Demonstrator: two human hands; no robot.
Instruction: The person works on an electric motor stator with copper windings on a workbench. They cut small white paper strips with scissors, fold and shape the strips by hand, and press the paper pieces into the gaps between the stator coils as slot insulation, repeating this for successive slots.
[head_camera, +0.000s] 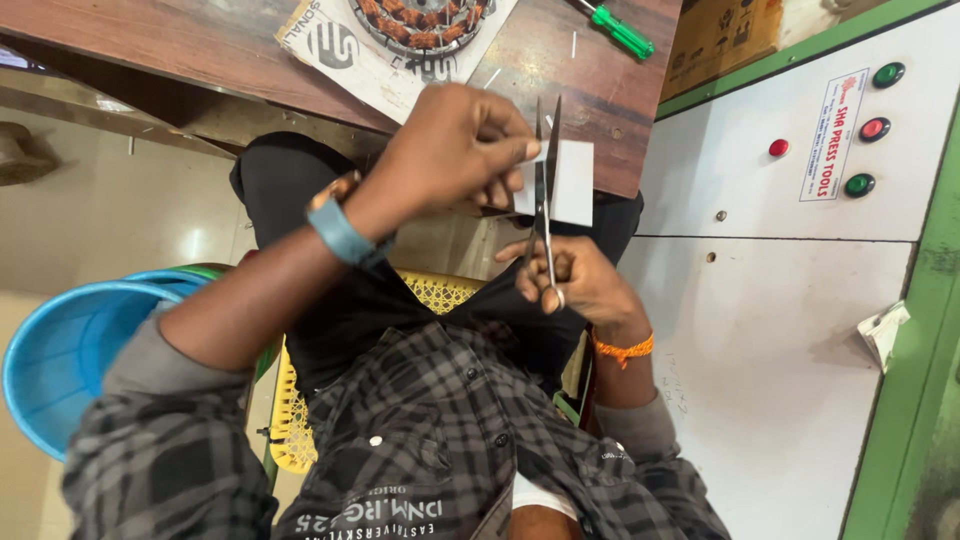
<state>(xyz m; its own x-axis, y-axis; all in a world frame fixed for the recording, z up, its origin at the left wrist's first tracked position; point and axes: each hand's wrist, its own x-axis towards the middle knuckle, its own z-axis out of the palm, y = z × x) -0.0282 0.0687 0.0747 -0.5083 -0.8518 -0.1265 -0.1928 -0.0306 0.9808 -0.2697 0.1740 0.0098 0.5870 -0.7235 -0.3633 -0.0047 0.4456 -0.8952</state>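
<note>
My left hand pinches the white paper taut so the scissors, gripped in my right hand just below, can cut cleanly.

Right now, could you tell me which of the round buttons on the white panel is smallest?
The small red button, left of the column of three larger ones: green, red, green.

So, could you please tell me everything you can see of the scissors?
The scissors look like plain metal with thin, pointed blades, slightly open and pointing up toward the wooden table edge. The right hand holds their handles from below. The blades straddle a small white sheet of paper, which the left hand pinches at its left side.
</note>
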